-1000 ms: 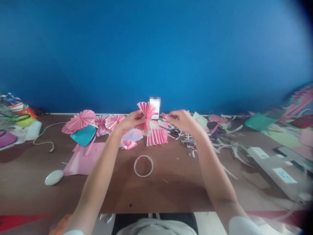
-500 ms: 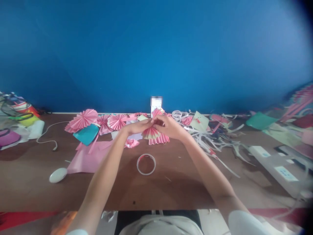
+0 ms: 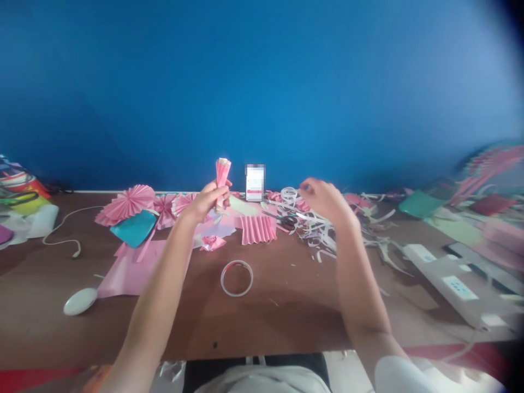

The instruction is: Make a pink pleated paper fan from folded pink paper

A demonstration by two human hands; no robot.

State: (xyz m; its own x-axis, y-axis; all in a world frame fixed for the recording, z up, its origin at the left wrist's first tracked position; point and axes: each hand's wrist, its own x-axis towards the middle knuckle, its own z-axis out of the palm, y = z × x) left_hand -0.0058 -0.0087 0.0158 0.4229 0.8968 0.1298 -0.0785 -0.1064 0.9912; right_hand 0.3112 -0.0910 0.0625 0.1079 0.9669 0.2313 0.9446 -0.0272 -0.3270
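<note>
My left hand (image 3: 208,201) is closed around a pink pleated paper fan (image 3: 222,172), squeezed into a narrow bundle and held upright above the far part of the table. To the right, my right hand (image 3: 321,197) hovers over a pile of white paper strips (image 3: 319,234), its fingers curled together; whatever is between them is too small to make out. Between my hands, a pink pleated paper piece (image 3: 258,229) lies on the table. Nearer to me rests a roll of tape (image 3: 237,278). Beside the left hand lies crumpled pink paper (image 3: 212,243).
A phone (image 3: 255,183) stands against the blue wall. Finished pink fans (image 3: 131,203) and a teal paper piece (image 3: 133,228) lie at left, above pink sheets (image 3: 135,273). A white computer mouse (image 3: 81,301) sits at front left, a power strip (image 3: 442,284) at right.
My hands have come apart: the left moved left with the fan, now folded narrow, and the right moved right over the strips. The other pleated piece stays on the table, now fully uncovered.
</note>
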